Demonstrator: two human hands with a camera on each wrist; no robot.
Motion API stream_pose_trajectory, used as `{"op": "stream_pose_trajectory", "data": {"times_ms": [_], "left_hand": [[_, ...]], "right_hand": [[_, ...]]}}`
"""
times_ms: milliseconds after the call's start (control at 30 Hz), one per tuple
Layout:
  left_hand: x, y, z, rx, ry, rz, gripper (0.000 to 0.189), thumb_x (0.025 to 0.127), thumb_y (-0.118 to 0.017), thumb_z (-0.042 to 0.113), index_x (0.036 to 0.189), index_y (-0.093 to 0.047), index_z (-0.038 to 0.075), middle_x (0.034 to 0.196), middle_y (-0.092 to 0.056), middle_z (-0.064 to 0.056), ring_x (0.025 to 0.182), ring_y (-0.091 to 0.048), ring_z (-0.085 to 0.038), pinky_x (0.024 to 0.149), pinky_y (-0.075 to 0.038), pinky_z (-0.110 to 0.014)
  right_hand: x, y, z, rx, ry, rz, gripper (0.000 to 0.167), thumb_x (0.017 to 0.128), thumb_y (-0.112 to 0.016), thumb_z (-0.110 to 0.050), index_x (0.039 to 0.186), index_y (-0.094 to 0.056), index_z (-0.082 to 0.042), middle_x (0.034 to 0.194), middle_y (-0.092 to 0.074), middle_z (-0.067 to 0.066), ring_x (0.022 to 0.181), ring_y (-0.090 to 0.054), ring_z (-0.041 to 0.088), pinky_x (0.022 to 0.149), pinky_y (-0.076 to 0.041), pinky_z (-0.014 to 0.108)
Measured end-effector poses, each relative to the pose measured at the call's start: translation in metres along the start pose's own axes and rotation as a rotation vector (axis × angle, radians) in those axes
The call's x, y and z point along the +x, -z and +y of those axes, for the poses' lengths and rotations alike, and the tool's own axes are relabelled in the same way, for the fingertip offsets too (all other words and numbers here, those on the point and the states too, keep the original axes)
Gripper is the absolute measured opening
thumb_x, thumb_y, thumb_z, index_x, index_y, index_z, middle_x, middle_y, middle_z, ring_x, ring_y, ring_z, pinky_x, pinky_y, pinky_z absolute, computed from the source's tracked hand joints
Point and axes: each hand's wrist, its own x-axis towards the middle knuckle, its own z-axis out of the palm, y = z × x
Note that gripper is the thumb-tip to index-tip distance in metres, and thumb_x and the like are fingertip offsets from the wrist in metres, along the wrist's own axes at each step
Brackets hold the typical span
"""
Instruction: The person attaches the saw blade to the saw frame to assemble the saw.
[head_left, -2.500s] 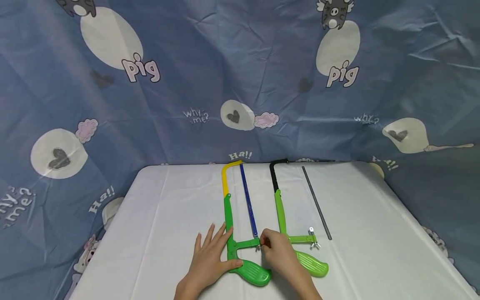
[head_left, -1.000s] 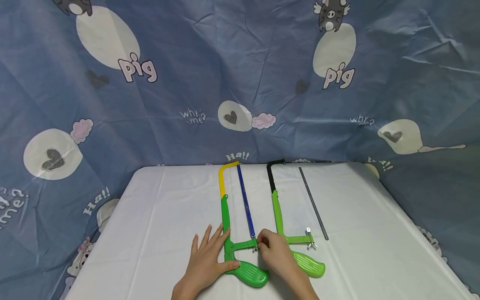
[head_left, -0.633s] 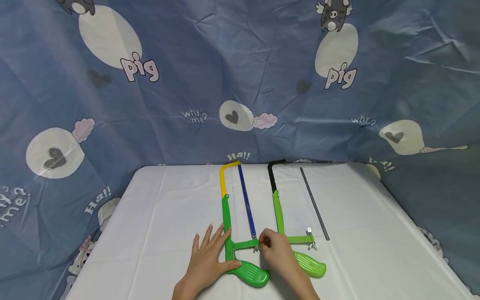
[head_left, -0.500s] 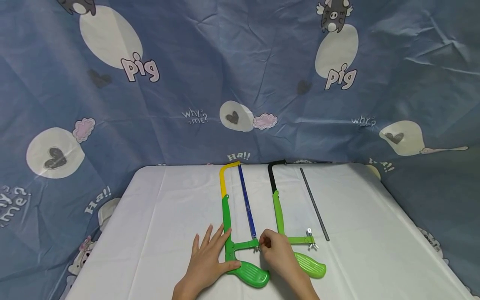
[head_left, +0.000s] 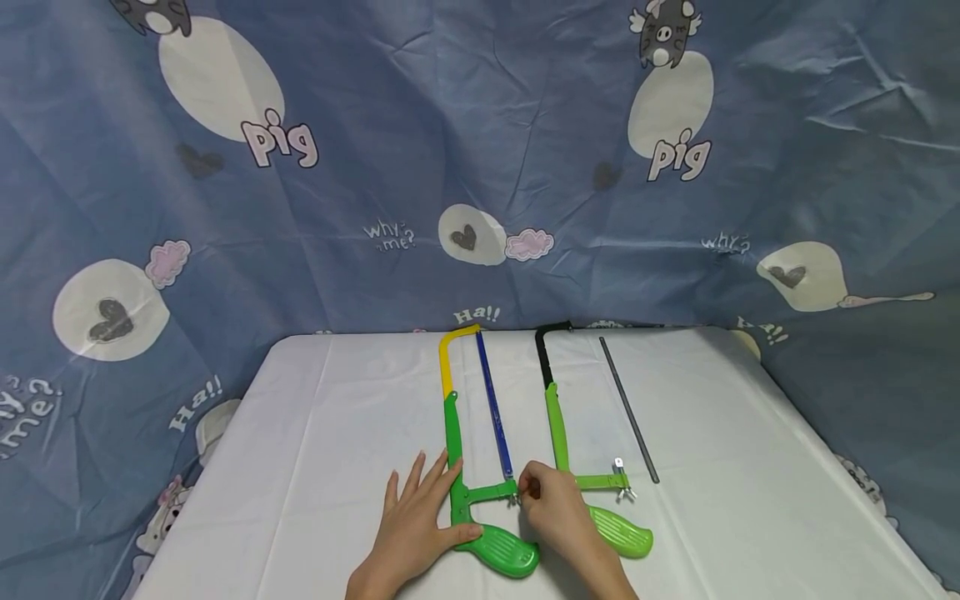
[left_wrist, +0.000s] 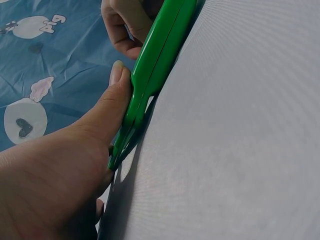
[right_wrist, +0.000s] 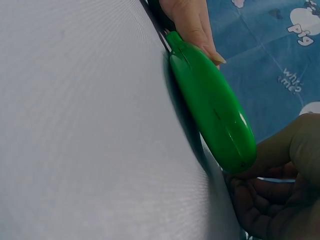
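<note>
A hacksaw with a dark green and yellow frame lies flat on the white table, its blue blade running from the yellow tip to the green cross arm. My left hand rests on the frame with fingers spread, the thumb on the green handle. At the end of the cross arm, my right hand has thumb and forefinger curled at the small metal wing nut, which they seem to pinch. Both wrist views show the green handle from its side; it hides the right fingertips' contact.
Just right lies a second hacksaw, a light green and black frame with its own wing nut and no blade fitted. A loose grey blade lies beyond it. A blue printed cloth hangs behind the table.
The right hand's fingers shift only slightly at the wing nut. The left hand and both saws stay in place; the head view drifts a little.
</note>
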Motion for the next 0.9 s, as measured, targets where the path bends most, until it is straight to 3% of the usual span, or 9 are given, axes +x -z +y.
{"op": "stream_pose_trajectory", "data": {"times_ms": [300, 500, 700, 900], "left_hand": [[-0.0006, 0.0004, 0.0005, -0.006, 0.003, -0.009, 0.1, 0.071, -0.059, 0.084, 0.154, -0.038, 0.031, 0.164, -0.029, 0.001, 0.156, -0.011, -0.036, 0.117, 0.0, -0.067], [-0.0007, 0.0004, 0.0006, 0.002, -0.001, 0.002, 0.099, 0.072, -0.06, 0.082, 0.154, -0.038, 0.03, 0.164, -0.03, 0.001, 0.155, -0.012, -0.036, 0.117, 0.0, -0.067], [-0.0005, 0.0011, 0.001, 0.001, -0.005, 0.009, 0.099, 0.072, -0.061, 0.082, 0.154, -0.038, 0.03, 0.164, -0.03, 0.0, 0.155, -0.012, -0.036, 0.117, 0.0, -0.067], [-0.0005, 0.0006, 0.002, 0.004, -0.007, 0.01, 0.099, 0.072, -0.06, 0.082, 0.154, -0.038, 0.03, 0.164, -0.03, 0.0, 0.155, -0.013, -0.036, 0.117, -0.001, -0.068]], "right_hand": [[-0.0012, 0.0042, 0.0007, 0.036, 0.028, -0.045, 0.015, 0.076, -0.07, 0.002, 0.079, -0.064, -0.012, 0.068, -0.061, -0.007, 0.06, -0.053, 0.005, 0.054, -0.046, 0.019], [-0.0004, 0.0035, 0.0006, 0.04, 0.051, -0.074, 0.016, 0.079, -0.077, -0.009, 0.091, -0.067, -0.011, 0.07, -0.064, -0.007, 0.06, -0.055, 0.003, 0.054, -0.046, 0.02], [-0.0001, 0.0, -0.0009, -0.01, 0.068, -0.03, 0.019, 0.08, -0.08, -0.018, 0.095, -0.068, -0.012, 0.068, -0.065, -0.008, 0.057, -0.053, 0.0, 0.052, -0.045, 0.019], [-0.002, -0.004, -0.0054, -0.045, 0.011, 0.012, 0.016, 0.081, -0.078, -0.018, 0.091, -0.067, -0.012, 0.067, -0.064, -0.007, 0.055, -0.05, 0.001, 0.049, -0.043, 0.02]]}}
